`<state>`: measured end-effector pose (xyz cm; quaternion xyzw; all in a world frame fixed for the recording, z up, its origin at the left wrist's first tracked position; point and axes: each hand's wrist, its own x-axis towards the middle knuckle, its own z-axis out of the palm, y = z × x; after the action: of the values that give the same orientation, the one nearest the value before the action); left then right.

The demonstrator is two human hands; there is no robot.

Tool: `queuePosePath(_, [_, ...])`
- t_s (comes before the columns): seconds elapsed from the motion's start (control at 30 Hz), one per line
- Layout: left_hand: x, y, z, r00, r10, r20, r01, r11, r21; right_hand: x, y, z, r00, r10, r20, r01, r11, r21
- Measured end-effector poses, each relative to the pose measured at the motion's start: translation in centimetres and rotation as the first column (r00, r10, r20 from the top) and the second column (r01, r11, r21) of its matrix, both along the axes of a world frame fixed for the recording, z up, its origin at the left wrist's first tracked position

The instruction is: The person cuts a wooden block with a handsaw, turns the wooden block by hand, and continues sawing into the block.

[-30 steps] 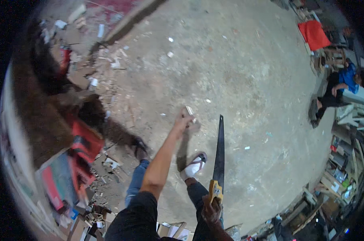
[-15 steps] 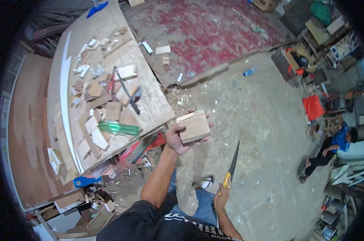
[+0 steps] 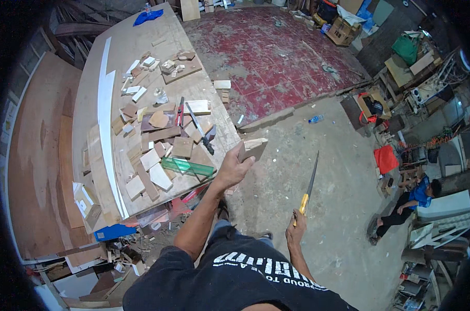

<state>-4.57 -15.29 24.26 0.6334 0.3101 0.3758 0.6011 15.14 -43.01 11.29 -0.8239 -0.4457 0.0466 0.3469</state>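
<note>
My left hand (image 3: pixel 234 168) grips a small flat wooden block (image 3: pixel 254 149), tilted so that its pale edge faces up, just off the right edge of the workbench (image 3: pixel 224 124). In my right hand (image 3: pixel 296 228) is a handsaw (image 3: pixel 308 189) by its yellow handle, the dark blade pointing up and away over the floor. On the bench near my left hand lie a green translucent bar (image 3: pixel 187 167), a dark-handled tool with a long thin blade (image 3: pixel 200 128) and a red-and-black tool (image 3: pixel 180 111). Wood offcuts (image 3: pixel 160 173) are scattered around them.
A cardboard box (image 3: pixel 344 31) and a red-tiled floor (image 3: pixel 276 57) are at the far side. A plastic bottle (image 3: pixel 316 119) lies on the concrete floor. At the right, a person in blue (image 3: pixel 416 199) sits beside stacked clutter. Scrap wood (image 3: pixel 90 280) is heaped at the lower left.
My left hand has turned the wooden block from lying flat on the palm to tilted on edge. My right hand and the saw have moved slightly up and right. The view has shifted.
</note>
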Motion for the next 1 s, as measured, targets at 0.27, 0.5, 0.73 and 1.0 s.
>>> queuePosePath(0.27, [-3.0, 2.7, 1.4, 0.924, 0.143, -0.354, -0.087, 0.982, 0.17, -3.9, 0.7, 0.1, 0.989, -0.057, -0.133, 0.059, 0.998, 0.007])
queuePosePath(0.5, [-2.3, 3.6, -1.4, 0.955, 0.197, 0.223, -0.062, 0.865, -0.497, -3.5, 5.0, 2.2, 0.935, -0.152, -0.319, 0.152, 0.988, -0.025])
queuePosePath(0.73, [-0.5, 2.5, -1.5, 0.888, 0.288, 0.359, 0.027, 0.746, -0.666, -1.2, 16.6, 8.5, 0.846, 0.186, -0.501, -0.078, 0.971, 0.228])
queuePosePath(1.0, [1.3, 2.3, -4.4, 0.825, 0.206, 0.527, 0.416, 0.409, -0.812, -1.1, 24.6, 12.7, 0.518, 0.641, -0.567, -0.469, 0.767, 0.438])
